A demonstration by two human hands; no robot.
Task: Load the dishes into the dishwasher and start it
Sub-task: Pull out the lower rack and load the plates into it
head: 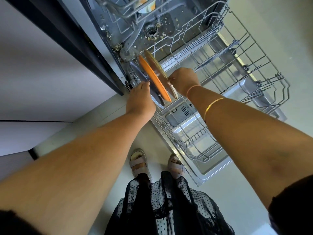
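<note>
The dishwasher stands open with its lower wire rack point(225, 68) pulled out over the dropped door point(171, 138). Three plates stand on edge at the rack's left end: a dark grey plate point(153, 92), an orange plate point(153, 78) and a brown plate point(157, 67). My left hand point(140, 102) grips the rim of the dark grey plate from the left. My right hand point(183, 80) pinches the brown plate's edge from the right. An upper rack point(128, 9) at the top holds a white and orange dish point(149, 6).
Food scraps lie around the drain filter point(152, 31) on the tub floor. A dark cabinet panel point(71, 41) runs along the left of the machine. My sandalled feet point(140, 165) stand on the pale floor beside the door's front corner.
</note>
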